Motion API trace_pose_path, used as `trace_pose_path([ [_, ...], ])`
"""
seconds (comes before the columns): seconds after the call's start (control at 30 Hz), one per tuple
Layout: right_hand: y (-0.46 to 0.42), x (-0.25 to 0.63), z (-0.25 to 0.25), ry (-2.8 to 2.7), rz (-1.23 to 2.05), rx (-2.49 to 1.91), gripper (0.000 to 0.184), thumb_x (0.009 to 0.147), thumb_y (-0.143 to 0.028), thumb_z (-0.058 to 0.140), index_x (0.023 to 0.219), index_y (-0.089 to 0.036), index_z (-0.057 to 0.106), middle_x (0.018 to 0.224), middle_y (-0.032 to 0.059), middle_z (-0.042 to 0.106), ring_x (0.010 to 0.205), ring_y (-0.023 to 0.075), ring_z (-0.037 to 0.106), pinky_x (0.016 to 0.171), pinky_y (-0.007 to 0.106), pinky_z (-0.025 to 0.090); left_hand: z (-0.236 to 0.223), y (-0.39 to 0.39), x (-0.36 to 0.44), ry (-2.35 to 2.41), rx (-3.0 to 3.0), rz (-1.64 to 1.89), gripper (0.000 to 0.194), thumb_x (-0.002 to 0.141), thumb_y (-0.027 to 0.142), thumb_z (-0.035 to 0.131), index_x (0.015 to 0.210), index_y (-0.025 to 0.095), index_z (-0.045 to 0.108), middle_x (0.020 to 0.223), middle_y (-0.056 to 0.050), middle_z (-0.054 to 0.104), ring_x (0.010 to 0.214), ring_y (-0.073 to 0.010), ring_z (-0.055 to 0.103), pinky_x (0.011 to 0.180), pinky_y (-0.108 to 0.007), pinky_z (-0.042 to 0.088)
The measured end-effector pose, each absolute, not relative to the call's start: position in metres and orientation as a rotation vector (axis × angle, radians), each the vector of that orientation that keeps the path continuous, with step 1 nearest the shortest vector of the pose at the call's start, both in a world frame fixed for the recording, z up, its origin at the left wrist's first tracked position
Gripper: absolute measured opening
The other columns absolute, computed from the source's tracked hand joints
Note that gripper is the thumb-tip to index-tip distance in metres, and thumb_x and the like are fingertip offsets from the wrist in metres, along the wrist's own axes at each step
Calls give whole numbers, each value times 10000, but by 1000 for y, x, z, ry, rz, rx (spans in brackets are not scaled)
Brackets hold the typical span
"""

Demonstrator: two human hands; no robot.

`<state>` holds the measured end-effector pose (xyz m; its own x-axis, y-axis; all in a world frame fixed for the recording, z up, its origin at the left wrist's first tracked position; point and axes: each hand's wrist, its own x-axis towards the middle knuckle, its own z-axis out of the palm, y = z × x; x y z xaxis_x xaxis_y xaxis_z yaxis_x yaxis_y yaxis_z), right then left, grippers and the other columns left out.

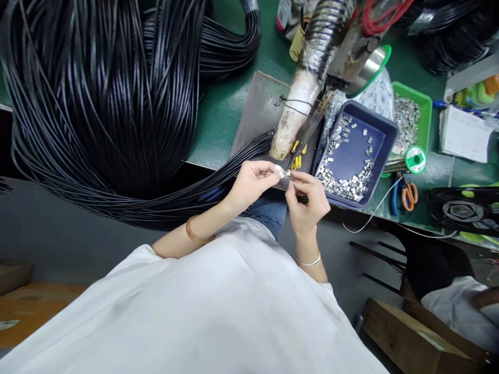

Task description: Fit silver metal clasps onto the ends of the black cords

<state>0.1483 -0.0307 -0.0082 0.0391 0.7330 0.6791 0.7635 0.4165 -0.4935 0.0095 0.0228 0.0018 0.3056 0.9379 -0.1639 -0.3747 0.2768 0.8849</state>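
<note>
My left hand (pixel 252 183) and my right hand (pixel 307 200) meet in front of the bench edge, both pinched on a small shiny metal piece (pixel 286 173) between the fingertips. Whether a cable end is in the pinch I cannot tell. Black cables (pixel 218 171) run from the big bundle toward my left hand. Just right of my hands stands a blue tray (pixel 384 136) with several small metal clips (pixel 343 184) along its near edge.
A huge coil of black cables (pixel 109 93) fills the left. A wrapped tool (pixel 300 109) on a dark plate points down at my hands. A green tray (pixel 424 104) of metal parts, a solder spool (pixel 415 158), orange-handled scissors (pixel 407 195) and a fan (pixel 462 210) lie right.
</note>
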Motion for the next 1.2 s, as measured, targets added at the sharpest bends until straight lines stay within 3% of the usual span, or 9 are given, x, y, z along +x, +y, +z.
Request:
trace_pose_path([
  [0.23,-28,145,-9,-1634,11,-1366,91,850,-116,627,889,-198,628,1009,47,718,895,128,688,557,204,532,-1,23,12,899,961,1078,106,685,210,720,692,106,699,602,13,621,553,-55,508,558,-172,426],
  [0.6,-28,143,-1,-1610,46,-1367,99,833,-115,650,880,-202,658,1029,38,705,876,128,694,570,213,558,6,24,11,917,1030,1085,95,702,206,690,680,114,699,581,18,581,536,-52,459,520,-168,381],
  [0.77,-28,143,-4,-1614,43,-1388,83,834,-120,647,855,-200,636,978,22,709,805,99,675,488,174,499,4,25,10,918,1036,1056,72,674,176,677,659,107,690,557,26,556,517,-45,437,512,-166,373],
  [1.2,-32,142,-3,-1600,16,-1399,102,841,-143,646,903,-224,647,996,11,715,807,105,675,505,195,490,2,24,9,917,1067,1023,103,691,211,680,664,111,680,584,16,574,542,-60,468,535,-183,382],
])
